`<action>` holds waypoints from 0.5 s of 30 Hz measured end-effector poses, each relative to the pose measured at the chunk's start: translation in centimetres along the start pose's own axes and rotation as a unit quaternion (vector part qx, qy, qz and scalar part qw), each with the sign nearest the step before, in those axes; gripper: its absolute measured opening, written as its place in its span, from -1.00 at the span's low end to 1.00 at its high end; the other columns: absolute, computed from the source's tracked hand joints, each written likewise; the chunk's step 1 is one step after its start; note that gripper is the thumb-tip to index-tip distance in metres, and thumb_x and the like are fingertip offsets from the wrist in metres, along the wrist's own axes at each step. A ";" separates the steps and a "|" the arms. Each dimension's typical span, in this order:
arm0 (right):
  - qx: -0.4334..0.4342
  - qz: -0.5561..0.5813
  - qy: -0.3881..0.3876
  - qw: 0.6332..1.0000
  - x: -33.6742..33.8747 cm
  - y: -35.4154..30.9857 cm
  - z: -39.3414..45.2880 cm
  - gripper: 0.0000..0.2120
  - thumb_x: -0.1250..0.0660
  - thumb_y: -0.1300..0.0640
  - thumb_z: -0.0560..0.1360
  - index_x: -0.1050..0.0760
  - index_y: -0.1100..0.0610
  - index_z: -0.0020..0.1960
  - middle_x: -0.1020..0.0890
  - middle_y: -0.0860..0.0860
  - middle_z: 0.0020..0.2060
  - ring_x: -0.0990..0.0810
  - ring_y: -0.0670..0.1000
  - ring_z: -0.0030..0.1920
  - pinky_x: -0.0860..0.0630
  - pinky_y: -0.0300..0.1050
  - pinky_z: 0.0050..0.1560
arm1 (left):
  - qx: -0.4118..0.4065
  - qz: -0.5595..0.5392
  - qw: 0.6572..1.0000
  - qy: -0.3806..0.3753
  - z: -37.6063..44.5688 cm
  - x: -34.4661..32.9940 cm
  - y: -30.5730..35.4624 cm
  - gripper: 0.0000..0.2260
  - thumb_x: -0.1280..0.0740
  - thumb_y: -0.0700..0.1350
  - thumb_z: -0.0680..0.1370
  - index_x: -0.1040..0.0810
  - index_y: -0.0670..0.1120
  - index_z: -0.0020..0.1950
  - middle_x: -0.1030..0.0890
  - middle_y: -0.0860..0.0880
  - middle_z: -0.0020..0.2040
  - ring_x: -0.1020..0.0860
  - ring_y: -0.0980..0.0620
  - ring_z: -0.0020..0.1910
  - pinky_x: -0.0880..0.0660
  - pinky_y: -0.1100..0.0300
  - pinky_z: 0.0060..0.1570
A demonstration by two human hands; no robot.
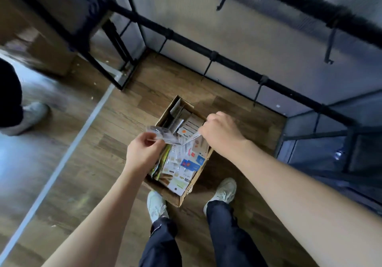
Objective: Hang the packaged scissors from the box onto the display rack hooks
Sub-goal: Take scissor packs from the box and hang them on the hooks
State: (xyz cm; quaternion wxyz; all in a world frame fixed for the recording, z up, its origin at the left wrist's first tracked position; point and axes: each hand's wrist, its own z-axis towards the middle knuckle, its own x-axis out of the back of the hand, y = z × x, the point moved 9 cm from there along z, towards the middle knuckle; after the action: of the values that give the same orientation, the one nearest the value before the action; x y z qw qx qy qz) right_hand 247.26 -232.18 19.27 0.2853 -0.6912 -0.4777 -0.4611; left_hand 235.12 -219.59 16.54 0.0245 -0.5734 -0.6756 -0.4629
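The person stood over a cardboard box (179, 200) on the wooden floor (86, 163), 1 pale shoe at its near corner and the other beside it. The box was crammed with carded packages (186, 163) standing on edge. Above its left side the left hand (142, 153) had its fingers (152, 137) curled around a clear, blurred package (163, 135), presumably scissors, held just clear of the box. The right hand (222, 132) hovered over the box's far right edge, fingers folded under and pinching the end of a pale card (193, 137) that touched the clear package. Behind the box ran the black display rack (227, 59), its hooks (329, 47) jutting from the rail, well apart from the package. At the floor's left edge stood someone else's shoe (31, 115).
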 end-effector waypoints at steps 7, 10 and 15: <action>-0.126 0.170 0.084 0.974 9.6 2.1 -5.3 -0.78 -0.21 0.14 0.54 -0.59 0.04 0.09 -0.62 0.01 -0.05 -0.49 0.07 0.00 -0.32 -0.15 -0.15 | -0.030 -0.051 0.997 0.058 -5.4 7.8 6.2 -0.64 -0.32 0.07 0.34 -0.55 -0.09 0.04 -0.60 -0.01 -0.14 -0.56 -0.04 -0.09 -0.47 0.13 -0.07; -0.157 0.212 0.118 0.957 14.3 2.8 -7.2 -0.81 -0.16 0.15 0.57 -0.55 0.10 0.01 -0.51 -0.01 -0.15 -0.41 0.01 -0.08 -0.25 -0.17 -0.15 | -0.041 -0.052 0.991 0.120 -7.6 12.0 8.5 -0.60 -0.40 0.20 0.42 -0.53 -0.13 -0.05 -0.57 -0.02 -0.17 -0.53 -0.02 -0.13 -0.39 0.16 -0.14; -0.206 0.271 0.177 0.923 21.3 4.2 -9.9 -0.85 -0.16 0.14 0.57 -0.44 0.07 -0.14 -0.48 0.06 -0.23 -0.49 0.10 -0.15 -0.29 -0.11 -0.23 | -0.085 -0.012 0.985 0.147 -10.3 17.1 12.8 -0.84 -0.38 -0.17 0.43 -0.43 -0.11 -0.08 -0.52 -0.06 -0.14 -0.50 -0.10 -0.07 -0.35 0.16 -0.12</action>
State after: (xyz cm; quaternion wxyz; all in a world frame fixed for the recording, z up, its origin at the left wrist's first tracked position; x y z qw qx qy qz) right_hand 250.07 -233.60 42.93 0.3304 -0.7448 -0.1080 -0.5697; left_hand 234.40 -214.58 39.73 0.0694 -0.4908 -0.6294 -0.5984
